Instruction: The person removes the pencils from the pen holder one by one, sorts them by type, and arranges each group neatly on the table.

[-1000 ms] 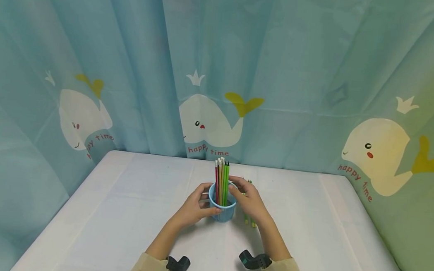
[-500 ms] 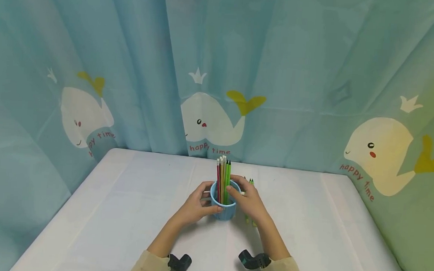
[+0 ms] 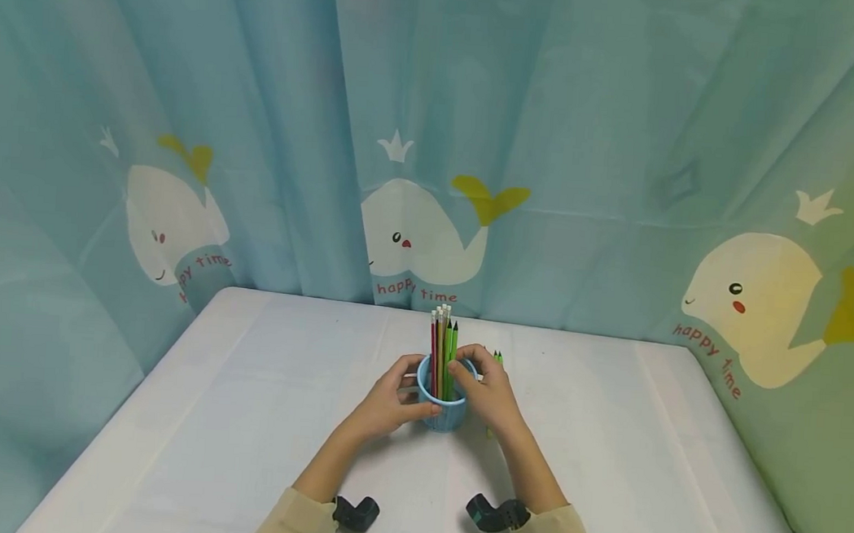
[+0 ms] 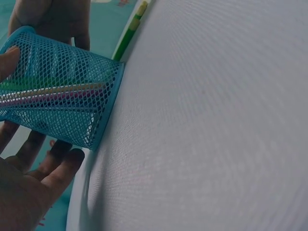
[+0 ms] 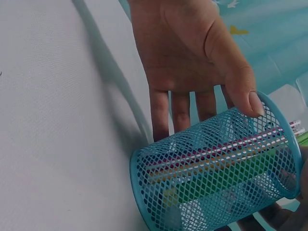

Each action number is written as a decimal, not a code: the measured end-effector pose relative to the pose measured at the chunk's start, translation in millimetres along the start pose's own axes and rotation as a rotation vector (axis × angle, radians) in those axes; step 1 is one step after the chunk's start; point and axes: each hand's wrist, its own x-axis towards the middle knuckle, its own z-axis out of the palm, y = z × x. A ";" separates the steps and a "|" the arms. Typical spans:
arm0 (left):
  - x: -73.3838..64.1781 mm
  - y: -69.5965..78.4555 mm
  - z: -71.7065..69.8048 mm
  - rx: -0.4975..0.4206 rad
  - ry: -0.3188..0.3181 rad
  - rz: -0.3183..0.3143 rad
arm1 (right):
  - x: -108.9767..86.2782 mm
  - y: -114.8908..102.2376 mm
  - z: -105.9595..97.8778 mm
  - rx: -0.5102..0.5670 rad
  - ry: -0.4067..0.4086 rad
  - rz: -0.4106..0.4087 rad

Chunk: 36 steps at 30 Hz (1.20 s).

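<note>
A light-blue mesh pencil cup (image 3: 447,417) stands on the white table. Inside it several pencils (image 3: 442,345) lean upright, some with white-tipped ends, others green with dark points. My left hand (image 3: 387,403) holds the cup from the left, its thumb across the near side below the rim and its fingers on the far-left side. My right hand (image 3: 490,391) grips the rim from the right, the thumb over the opening beside the green pencils. The left wrist view shows both hands round the mesh cup (image 4: 57,86). In the right wrist view, the left thumb (image 5: 255,103) lies near the rim.
Loose green pencils (image 3: 498,356) lie on the table just right of the cup, partly hidden by my right hand. The white table (image 3: 303,373) ends at a blue-green curtain (image 3: 596,146) printed with whales.
The head view has shifted slightly. My right hand has edged left against the cup, covering more of the loose green pencils. The left hand keeps its place on the cup.
</note>
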 end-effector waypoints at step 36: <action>-1.4 1.6 1.6 0.008 0.017 -0.036 | -2.4 -24.6 -38.8 0.157 0.014 -0.037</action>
